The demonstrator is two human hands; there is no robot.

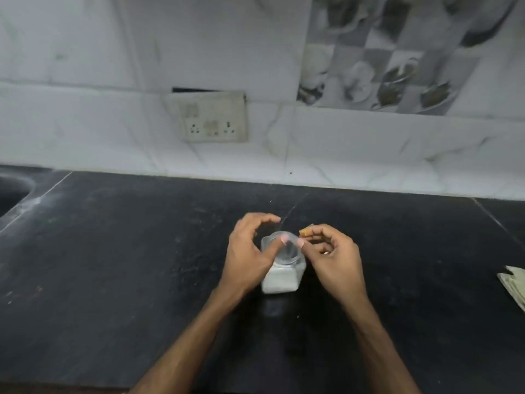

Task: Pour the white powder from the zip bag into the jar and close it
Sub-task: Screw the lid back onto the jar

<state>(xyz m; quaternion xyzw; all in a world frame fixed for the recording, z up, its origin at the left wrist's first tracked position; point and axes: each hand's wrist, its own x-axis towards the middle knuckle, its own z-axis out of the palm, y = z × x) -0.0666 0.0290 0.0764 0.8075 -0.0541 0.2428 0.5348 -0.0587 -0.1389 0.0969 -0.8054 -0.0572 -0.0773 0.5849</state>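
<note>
Hands meet over the open jar (pixel 284 275) on the counter (pixel 113 265).

I see the clear jar standing upright near the middle of the dark counter, its mouth uncovered and white powder (pixel 279 282) filling its lower part. My left hand (pixel 250 251) hovers at the jar's left side, fingers arched and thumb lying across the rim; whether it grips anything I cannot tell, as the glass and blur hide it. My right hand (pixel 332 257) sits just right of the rim, thumb touching it, fingers pinching a small orange-edged piece (pixel 306 232) that I cannot identify. A folded pale sheet (pixel 515 285) lies at the far right edge, a sink (pixel 11 191) at the far left, and a socket plate (pixel 211 120) is on the tiled wall.
</note>
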